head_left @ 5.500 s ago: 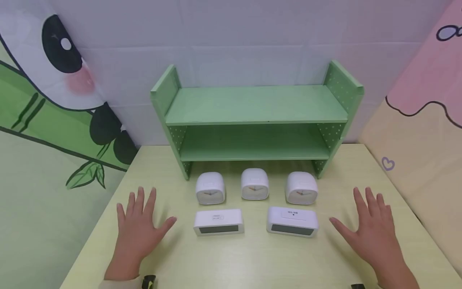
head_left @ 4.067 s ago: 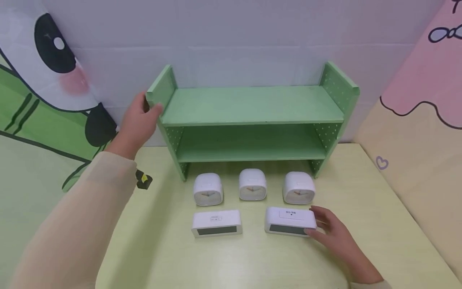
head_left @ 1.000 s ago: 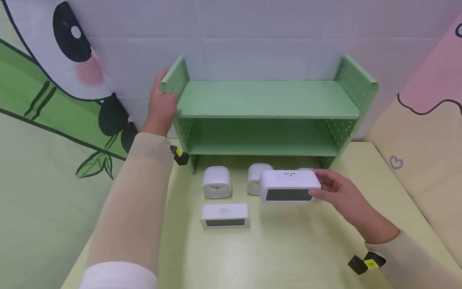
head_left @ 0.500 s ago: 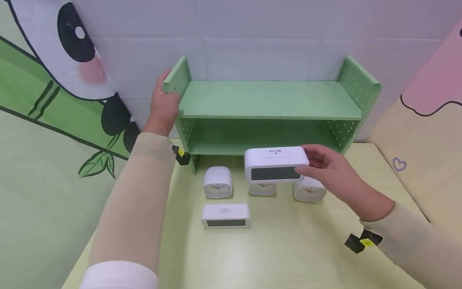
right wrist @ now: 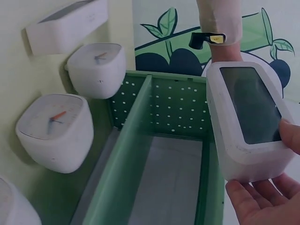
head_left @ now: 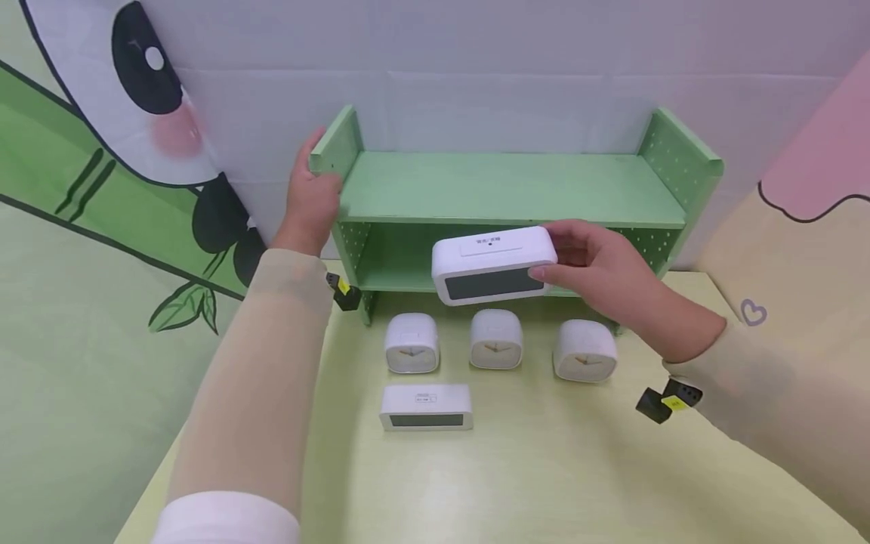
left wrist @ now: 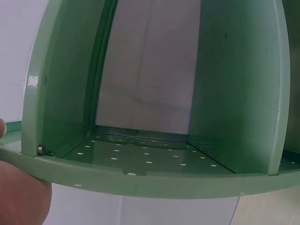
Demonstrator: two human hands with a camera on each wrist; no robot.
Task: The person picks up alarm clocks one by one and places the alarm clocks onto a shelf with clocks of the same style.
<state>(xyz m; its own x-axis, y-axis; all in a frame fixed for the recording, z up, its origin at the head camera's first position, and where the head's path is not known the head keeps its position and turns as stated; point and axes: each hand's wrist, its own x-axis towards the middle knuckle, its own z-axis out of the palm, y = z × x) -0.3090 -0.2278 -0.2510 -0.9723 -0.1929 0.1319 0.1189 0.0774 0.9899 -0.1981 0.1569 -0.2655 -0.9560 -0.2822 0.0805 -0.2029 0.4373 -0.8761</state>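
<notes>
In the head view, my left hand [head_left: 309, 200] grips the upper left side panel of a green two-tier shelf rack [head_left: 516, 185]; the left wrist view shows part of that hand [left wrist: 21, 197] against the rack's edge [left wrist: 140, 185]. My right hand [head_left: 605, 272] pinches the right end of a white digital clock [head_left: 496, 257], thumb on the dark display side. The clock is held in the air, slightly tilted, in front of the lower tier. In the right wrist view, the thumb and several fingers hold that digital clock [right wrist: 248, 103] by one end.
Three white analog clocks, left [head_left: 412, 344], middle [head_left: 496, 340] and right [head_left: 585, 351], stand in a row before the rack. Nearer on the table [head_left: 516, 468] lies a second digital clock [head_left: 426, 408]. A printed cloth backdrop [head_left: 476, 106] hangs behind.
Since reaching the clock on the table, my right hand has lifted it up and leftward to the lower tier's front. Earlier my left hand moved from the table to the rack's side.
</notes>
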